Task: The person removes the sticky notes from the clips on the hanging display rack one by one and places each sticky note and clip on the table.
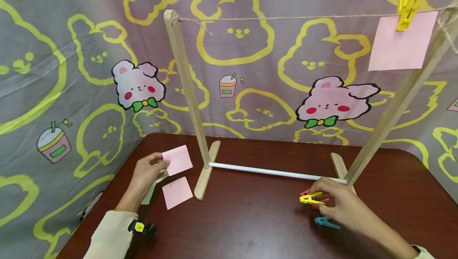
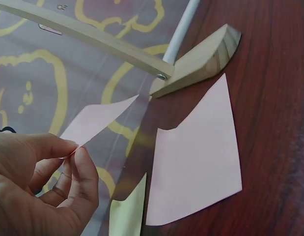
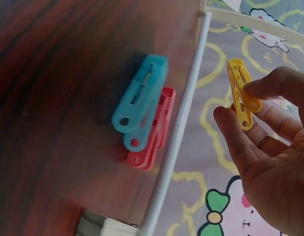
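Note:
My left hand [image 1: 147, 173] pinches a pink paper square [image 1: 177, 160] by its edge, thumb against fingers, above the left side of the table. Below it another pink paper square [image 1: 177, 193] lies on the table, next to a pale green paper [image 1: 148, 196] partly hidden by the hand. With thumb and fingers my right hand [image 1: 338, 199] holds a yellow clothespin [image 3: 241, 93], raised over the table at the right. A blue clothespin [image 3: 142, 98] and a red clothespin [image 3: 161, 125] lie beneath that hand, close together in the right wrist view.
A wooden frame with a left post [image 1: 187, 88], a right post [image 1: 397, 104] and a white bottom rod [image 1: 264, 170] stands on the table [image 1: 243, 219]. Along its top runs a string [image 1: 286, 18], where another yellow clothespin [image 1: 408, 8] holds a pink paper square [image 1: 400, 48].

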Demonstrator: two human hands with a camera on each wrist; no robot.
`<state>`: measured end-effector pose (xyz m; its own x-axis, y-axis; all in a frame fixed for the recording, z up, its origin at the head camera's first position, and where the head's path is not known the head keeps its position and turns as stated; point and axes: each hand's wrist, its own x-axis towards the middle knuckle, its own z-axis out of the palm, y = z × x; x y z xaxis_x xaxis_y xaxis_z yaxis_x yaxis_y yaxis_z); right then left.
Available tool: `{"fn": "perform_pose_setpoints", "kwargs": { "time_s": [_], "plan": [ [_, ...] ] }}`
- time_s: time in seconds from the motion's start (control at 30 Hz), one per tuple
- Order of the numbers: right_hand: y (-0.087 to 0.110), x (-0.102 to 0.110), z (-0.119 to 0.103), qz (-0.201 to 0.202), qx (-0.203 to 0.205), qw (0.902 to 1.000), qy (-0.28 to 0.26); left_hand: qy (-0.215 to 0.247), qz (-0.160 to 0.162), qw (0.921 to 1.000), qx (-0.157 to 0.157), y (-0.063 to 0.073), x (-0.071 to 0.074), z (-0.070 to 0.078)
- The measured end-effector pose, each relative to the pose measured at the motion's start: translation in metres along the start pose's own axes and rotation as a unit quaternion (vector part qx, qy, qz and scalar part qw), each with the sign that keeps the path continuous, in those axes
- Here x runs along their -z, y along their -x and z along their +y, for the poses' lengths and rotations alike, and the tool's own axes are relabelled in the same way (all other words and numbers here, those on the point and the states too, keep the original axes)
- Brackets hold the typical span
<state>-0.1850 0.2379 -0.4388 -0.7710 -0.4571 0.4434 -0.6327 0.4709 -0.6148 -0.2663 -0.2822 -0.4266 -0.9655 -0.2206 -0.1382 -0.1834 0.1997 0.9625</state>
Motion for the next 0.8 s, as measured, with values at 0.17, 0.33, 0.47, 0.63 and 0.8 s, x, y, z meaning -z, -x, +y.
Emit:
{"fn": "perform_pose_setpoints", "kwargs": {
  "time_s": [0.17, 0.33, 0.47, 0.63, 0.8],
  "plan": [
    [0.003, -0.005, 0.007, -0.006, -0.006, 0.9998, 0.02, 0.002, -0.005, 1.0, -0.004, -0.009, -0.008, -0.001],
    [0.008, -0.012, 0.016, -0.012, 0.024, 0.9973, 0.068, -0.003, -0.008, 1.0, -0.005, -0.014, -0.014, -0.002],
    [0.009, -0.018, 0.019, -0.018, 0.041, 0.9946, 0.094, -0.012, -0.009, 0.9999, -0.004, -0.016, -0.018, -0.001],
    [0.01, -0.022, 0.02, -0.019, 0.059, 0.9891, 0.134, -0.012, -0.014, 0.9998, -0.002, -0.02, -0.024, -0.003],
    [0.01, -0.024, 0.021, -0.021, 0.056, 0.9862, 0.154, -0.019, -0.015, 0.9997, -0.003, -0.025, -0.03, -0.006]
  ]
}}
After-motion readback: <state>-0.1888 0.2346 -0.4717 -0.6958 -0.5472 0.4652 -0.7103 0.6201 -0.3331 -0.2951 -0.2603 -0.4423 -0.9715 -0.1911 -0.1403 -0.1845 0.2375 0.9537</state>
